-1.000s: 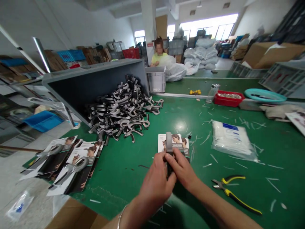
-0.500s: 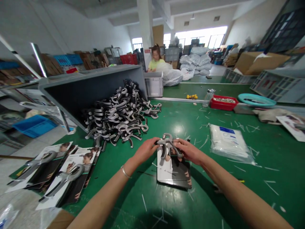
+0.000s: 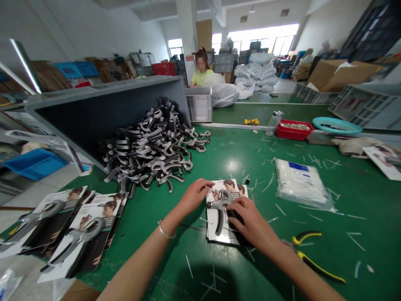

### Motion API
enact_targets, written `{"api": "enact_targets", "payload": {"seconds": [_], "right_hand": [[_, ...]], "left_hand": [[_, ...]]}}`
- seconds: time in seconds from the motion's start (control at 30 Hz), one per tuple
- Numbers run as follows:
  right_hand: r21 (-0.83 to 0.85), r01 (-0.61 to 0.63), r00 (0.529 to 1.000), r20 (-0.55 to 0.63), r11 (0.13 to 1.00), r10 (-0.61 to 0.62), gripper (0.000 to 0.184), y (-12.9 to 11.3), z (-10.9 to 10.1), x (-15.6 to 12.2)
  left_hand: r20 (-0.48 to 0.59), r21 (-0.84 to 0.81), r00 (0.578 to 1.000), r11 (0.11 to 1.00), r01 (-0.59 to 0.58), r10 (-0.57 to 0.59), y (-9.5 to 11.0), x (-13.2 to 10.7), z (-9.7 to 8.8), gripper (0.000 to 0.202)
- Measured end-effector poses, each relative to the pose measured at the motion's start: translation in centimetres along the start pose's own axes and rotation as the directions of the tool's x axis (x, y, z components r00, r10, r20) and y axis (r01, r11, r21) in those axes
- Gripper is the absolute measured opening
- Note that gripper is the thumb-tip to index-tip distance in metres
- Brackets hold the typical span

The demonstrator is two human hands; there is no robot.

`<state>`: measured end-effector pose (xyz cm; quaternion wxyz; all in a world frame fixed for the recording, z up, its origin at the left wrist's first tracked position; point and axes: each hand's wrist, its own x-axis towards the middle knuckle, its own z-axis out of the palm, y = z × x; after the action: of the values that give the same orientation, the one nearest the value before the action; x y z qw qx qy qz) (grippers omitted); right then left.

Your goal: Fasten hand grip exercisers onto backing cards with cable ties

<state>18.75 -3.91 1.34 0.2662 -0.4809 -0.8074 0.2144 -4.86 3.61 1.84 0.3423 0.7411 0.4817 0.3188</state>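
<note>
A grey and black hand grip strengthener [image 3: 220, 220] with a coil spring lies on a printed cardboard card [image 3: 230, 238] in front of me. My right hand [image 3: 249, 219] is over its right side, fingers curled on the handle and covering much of it. At the card's upper left corner is my left hand [image 3: 194, 195], its fingers stretched out and touching the edge, with no strengthener in them. To the left, a large heap of similar grip strengtheners [image 3: 153, 146] spills from a grey bin [image 3: 103, 94] tipped on its side.
At left lie cards with strengtheners on them [image 3: 83, 236]. Yellow-black pliers [image 3: 319, 267] rest beside my right forearm. A clear bag of white ties [image 3: 302, 184], loose ties, a glass jar [image 3: 274, 123] and a red tray [image 3: 293, 130] are on the green table. A co-worker [image 3: 202, 73] sits beyond.
The strengthener has come down flat onto the card. My left hand has let go of it and moved to the card's corner. The pliers now show more fully.
</note>
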Motion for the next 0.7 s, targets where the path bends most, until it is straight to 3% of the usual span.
{"api": "enact_targets", "payload": {"seconds": [0.13,0.23,0.4,0.63,0.7], "right_hand": [[0.016,-0.027,0.998,-0.057,0.999,0.028,0.009,-0.1,1.8,0.8],[0.024,-0.026,0.997,-0.069,0.999,0.028,0.012,0.2,2.3,0.9],[0.025,-0.026,0.995,-0.093,0.999,0.028,0.011,0.3,2.5,1.1],[0.234,-0.047,0.971,-0.218,0.971,0.099,0.009,1.5,3.6,1.8],[0.274,-0.07,0.961,-0.241,0.959,0.139,0.009,1.9,3.7,1.9]], "left_hand": [[0.089,-0.118,0.996,0.993,-0.019,0.03,0.4,1.6,2.4,0.019],[0.06,-0.131,0.997,0.991,-0.033,0.041,0.3,0.9,3.4,0.011],[0.024,-0.107,0.999,0.994,-0.036,0.038,0.0,-0.8,3.6,0.009],[0.021,0.12,0.98,0.973,-0.199,0.198,0.4,-0.9,4.0,0.009],[0.013,0.115,0.973,0.967,-0.229,0.229,0.3,-1.0,4.2,0.008]]}}
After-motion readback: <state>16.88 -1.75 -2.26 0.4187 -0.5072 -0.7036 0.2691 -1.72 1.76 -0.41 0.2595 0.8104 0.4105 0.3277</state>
